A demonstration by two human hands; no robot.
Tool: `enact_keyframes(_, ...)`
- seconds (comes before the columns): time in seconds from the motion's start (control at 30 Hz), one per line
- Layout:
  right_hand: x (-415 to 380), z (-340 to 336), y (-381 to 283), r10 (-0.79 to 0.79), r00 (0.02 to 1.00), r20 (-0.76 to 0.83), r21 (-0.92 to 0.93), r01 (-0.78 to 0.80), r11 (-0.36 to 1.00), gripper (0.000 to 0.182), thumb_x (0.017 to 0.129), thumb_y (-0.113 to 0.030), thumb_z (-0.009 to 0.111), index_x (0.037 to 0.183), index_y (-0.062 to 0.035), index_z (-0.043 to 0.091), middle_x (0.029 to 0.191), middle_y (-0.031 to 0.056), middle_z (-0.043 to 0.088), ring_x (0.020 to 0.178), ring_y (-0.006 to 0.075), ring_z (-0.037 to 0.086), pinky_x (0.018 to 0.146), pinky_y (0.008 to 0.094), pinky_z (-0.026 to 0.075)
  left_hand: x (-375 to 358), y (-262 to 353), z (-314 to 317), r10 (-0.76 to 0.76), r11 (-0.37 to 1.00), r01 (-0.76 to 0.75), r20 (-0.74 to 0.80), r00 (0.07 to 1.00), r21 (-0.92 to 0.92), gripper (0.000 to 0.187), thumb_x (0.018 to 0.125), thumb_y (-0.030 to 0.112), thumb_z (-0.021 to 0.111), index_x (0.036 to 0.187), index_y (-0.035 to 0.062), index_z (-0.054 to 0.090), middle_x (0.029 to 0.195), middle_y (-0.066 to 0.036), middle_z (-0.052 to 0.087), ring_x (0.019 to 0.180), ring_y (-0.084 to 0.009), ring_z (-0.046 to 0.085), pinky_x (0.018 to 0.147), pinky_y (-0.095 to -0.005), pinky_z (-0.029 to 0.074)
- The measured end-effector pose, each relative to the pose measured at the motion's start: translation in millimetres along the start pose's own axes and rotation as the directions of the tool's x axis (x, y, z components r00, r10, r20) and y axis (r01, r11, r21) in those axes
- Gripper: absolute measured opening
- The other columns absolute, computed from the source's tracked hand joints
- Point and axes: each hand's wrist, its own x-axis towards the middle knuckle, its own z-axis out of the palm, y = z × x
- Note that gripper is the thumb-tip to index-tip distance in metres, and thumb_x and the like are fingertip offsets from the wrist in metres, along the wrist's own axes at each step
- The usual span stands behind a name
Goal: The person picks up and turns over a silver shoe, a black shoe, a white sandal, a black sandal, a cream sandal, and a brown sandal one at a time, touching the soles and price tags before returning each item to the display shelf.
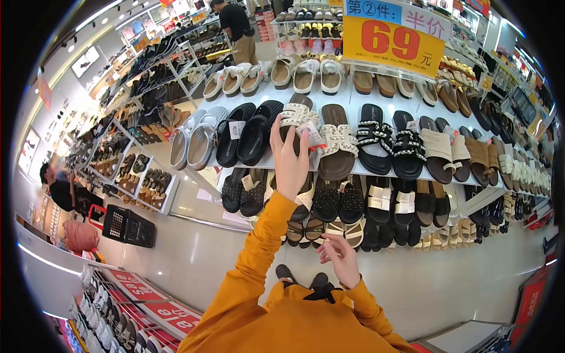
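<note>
My left hand reaches over the upper shelf with its fingers spread apart around the toe end of a sandal with cream studded straps. Its thumb overlaps a white and red price tag on that sandal. The matching sandal, with a brown sole, lies just to the right. On the left are black slide sandals. Lower down, my right hand hovers in front of the bottom shelves, fingers loosely bent and apart, with nothing in it.
A yellow price sign stands over the white display shelf, among rows of sandals. My shoes are on the tiled floor before it. To the left are a black shopping basket and a seated person; another person stands behind.
</note>
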Motion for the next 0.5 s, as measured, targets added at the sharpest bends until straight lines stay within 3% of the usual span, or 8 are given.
enact_keyframes(0.1,1.5,-0.7,-3.2,0.003,1.000,0.029,-0.001,-0.003,1.000,0.029,0.098,-0.016,0.055,0.124,-0.0026,0.054,0.091,0.0077,0.067,0.075,0.0101,0.059,0.067,0.0252,0.053,10.2,-19.8,10.2,-0.117,0.983,0.115,-0.004,0.993,-0.140,0.035,0.099,0.020,0.050,0.117,-0.0099,0.057,0.143,-0.021,0.039,0.129,-0.0360,0.040,0.106,-0.0400,0.033)
enact_keyframes(0.23,4.5,-4.9,-11.5,0.000,0.998,0.065,-0.008,0.001,1.000,0.030,0.098,-0.017,0.055,0.125,-0.0026,0.054,0.091,0.0080,0.067,0.076,0.0107,0.060,0.069,0.0261,0.053,6.1,-9.8,8.1,-0.051,0.988,0.030,-0.142,0.989,-0.149,0.030,0.099,0.013,0.051,0.119,-0.0089,0.057,0.137,-0.017,0.044,0.124,-0.0321,0.046,0.103,-0.0355,0.036)
enact_keyframes(0.33,7.4,-13.5,-20.6,-0.028,0.998,0.060,-0.022,0.029,0.999,0.030,0.099,-0.015,0.053,0.125,-0.0013,0.054,0.092,0.0094,0.066,0.076,0.0114,0.061,0.069,0.0264,0.053,5.6,0.6,-13.1,0.044,0.994,-0.061,-0.190,0.981,-0.087,0.030,0.098,0.006,0.049,0.122,-0.0093,0.054,0.139,-0.016,0.044,0.127,-0.0313,0.045,0.105,-0.0343,0.035)
enact_keyframes(0.43,9.9,-25.6,-32.2,-0.054,0.997,0.047,-0.011,0.054,0.998,0.030,0.099,-0.016,0.054,0.125,-0.0019,0.054,0.092,0.0088,0.067,0.077,0.0116,0.061,0.071,0.0262,0.053,-5.6,24.1,-53.6,0.002,0.996,-0.022,-0.239,0.971,-0.083,0.030,0.097,0.001,0.048,0.125,-0.0078,0.054,0.140,-0.014,0.047,0.129,-0.0278,0.045,0.108,-0.0331,0.032)
enact_keyframes(0.5,11.3,-33.6,-40.8,-0.087,0.995,0.053,-0.015,0.088,0.996,0.031,0.099,-0.016,0.053,0.126,-0.0017,0.053,0.091,0.0079,0.065,0.076,0.0117,0.060,0.072,0.0262,0.052,-20.0,37.9,-88.4,-0.030,0.989,0.004,-0.175,0.984,-0.151,0.030,0.100,0.007,0.047,0.126,-0.0069,0.054,0.142,-0.011,0.045,0.133,-0.0225,0.040,0.111,-0.0322,0.027)
